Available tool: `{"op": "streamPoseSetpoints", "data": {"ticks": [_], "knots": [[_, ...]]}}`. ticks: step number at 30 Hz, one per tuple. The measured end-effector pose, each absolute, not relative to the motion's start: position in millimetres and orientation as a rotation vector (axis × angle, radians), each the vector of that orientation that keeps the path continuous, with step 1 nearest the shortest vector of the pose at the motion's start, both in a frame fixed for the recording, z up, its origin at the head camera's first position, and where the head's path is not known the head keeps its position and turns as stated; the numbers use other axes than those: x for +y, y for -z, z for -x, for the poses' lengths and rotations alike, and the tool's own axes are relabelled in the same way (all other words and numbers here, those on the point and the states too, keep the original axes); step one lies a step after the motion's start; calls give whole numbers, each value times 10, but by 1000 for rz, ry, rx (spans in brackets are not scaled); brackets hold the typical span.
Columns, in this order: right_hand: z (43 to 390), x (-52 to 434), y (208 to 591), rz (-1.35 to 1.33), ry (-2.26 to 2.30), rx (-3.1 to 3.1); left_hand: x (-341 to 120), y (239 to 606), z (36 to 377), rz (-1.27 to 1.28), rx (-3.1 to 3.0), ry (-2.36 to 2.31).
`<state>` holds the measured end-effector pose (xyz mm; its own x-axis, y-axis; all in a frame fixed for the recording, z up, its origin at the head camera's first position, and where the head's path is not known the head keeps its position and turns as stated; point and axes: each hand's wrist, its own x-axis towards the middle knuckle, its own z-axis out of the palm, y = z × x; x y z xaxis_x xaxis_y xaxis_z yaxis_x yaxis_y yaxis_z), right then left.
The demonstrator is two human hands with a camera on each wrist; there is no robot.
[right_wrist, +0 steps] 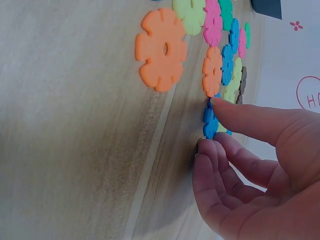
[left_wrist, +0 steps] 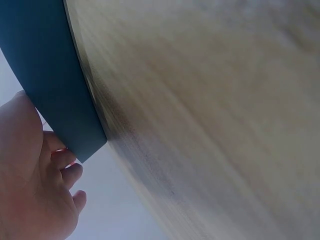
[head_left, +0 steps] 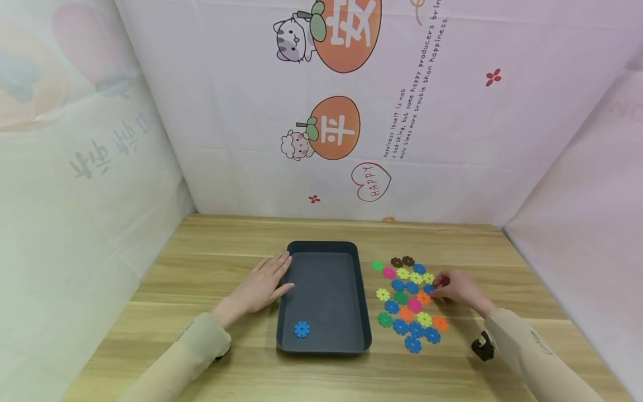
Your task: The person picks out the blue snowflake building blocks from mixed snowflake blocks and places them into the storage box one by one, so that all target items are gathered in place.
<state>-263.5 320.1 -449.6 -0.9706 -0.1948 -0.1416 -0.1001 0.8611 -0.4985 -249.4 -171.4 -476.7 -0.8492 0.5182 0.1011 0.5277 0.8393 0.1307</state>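
Pinching a blue disc [right_wrist: 210, 121] at the near edge of the pile, your right hand [head_left: 459, 287] has thumb above and curled fingers [right_wrist: 220, 150] below, closing on its rim, and it looks like the pick-up step of moving these pieces over. Your left hand [head_left: 261, 285] lies flat and relaxed, fingers straight, its fingertips against the left wall of the dark tray [head_left: 364, 312], steadying it. One blue disc in the tray [head_left: 302, 329] already sits by the corner nearest your left wrist. The pile of discs [head_left: 409, 301] spreads out just left of your right hand, between it and the tray: thin, flat, flower-shaped plastic pieces with notched rims and a centre hole, in blue, orange, yellow-green, pink, green and brown. For the next move, I'd say you need a firm pinch to lift that thin piece off the smooth wood-grain table [head_left: 211, 245], because it lies flush and could slip. The tray looks rigid, matte, with rounded corners and a low rim.
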Motion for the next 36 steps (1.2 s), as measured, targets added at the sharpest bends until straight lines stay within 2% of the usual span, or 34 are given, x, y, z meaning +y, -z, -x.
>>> {"op": "streamPoseSetpoints", "data": {"ticks": [23, 36], "knots": [[2608, 3220, 4478, 183, 900, 2759, -1710, 4765, 2496, 842, -2938, 249], [2564, 2987, 4243, 245, 900, 2760, -1717, 4769, 2496, 846, -2936, 241]]}}
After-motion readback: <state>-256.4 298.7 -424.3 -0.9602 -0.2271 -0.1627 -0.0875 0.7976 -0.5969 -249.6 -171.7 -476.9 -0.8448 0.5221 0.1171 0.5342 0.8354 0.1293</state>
